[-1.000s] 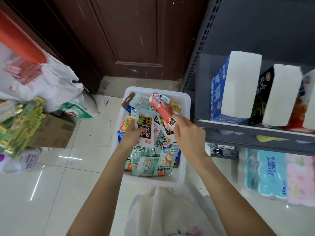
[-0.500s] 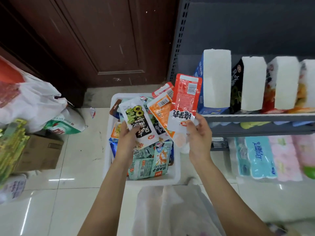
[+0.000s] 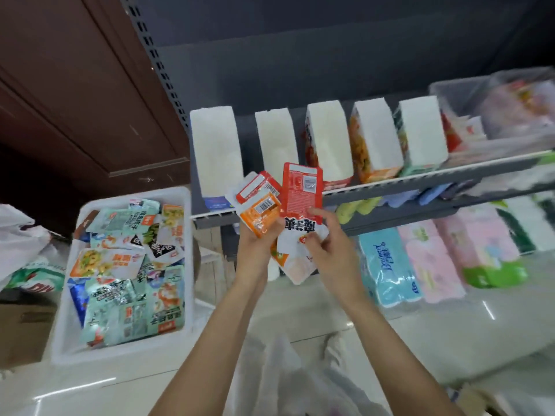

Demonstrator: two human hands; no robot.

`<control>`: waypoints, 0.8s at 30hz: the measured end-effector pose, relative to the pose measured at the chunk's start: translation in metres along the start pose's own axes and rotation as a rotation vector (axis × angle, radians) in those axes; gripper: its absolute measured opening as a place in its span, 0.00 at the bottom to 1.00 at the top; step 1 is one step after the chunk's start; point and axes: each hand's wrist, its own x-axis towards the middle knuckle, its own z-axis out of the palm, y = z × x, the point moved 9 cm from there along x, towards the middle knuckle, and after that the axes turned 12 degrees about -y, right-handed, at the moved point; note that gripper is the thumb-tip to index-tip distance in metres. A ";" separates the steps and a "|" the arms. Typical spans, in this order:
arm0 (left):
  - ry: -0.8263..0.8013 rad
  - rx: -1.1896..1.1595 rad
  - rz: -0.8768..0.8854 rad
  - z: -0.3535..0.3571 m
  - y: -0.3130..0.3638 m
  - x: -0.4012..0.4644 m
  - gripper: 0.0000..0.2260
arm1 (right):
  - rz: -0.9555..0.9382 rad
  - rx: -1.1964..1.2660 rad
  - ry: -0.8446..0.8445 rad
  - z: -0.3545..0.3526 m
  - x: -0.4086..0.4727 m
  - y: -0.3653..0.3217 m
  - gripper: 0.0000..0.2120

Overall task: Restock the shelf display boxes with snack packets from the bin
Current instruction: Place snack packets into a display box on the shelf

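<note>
A fan of snack packets is held up in front of the shelf edge (image 3: 390, 183), between the white bin (image 3: 186, 265) and the row of display boxes (image 3: 326, 142). The left hand (image 3: 256, 244) is curled round the lower ends of an orange packet (image 3: 259, 216) and a smaller red-and-white packet (image 3: 258, 187), which stick up above its fingers. The right hand (image 3: 329, 250) pinches a tall red packet (image 3: 301, 193) near its lower half, the thumb laid across the front just above the black lettering; the upper part of that packet stands clear above the grip, upright and overlapping the orange one at its left edge. A pale packet (image 3: 295, 267) hangs below both hands; which hand holds it cannot be told. The bin sits on the floor at the left end of the shelf, heaped with mostly pale green packets (image 3: 129, 298). Five display boxes stand in a row along the shelf, white tops facing up, the red packet just in front of the second and third. Wrapped tissue packs (image 3: 387, 265) are stacked below the shelf.
</note>
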 end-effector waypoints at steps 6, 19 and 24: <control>0.053 0.071 -0.066 0.079 -0.018 0.001 0.20 | -0.326 -0.722 -0.038 -0.097 -0.009 0.001 0.20; 0.204 -0.176 -0.028 0.070 0.015 0.050 0.14 | -0.656 -0.536 0.033 -0.172 0.084 -0.039 0.08; 0.184 -0.005 0.015 0.058 0.039 0.081 0.13 | -0.167 0.364 -0.014 -0.191 0.155 -0.008 0.22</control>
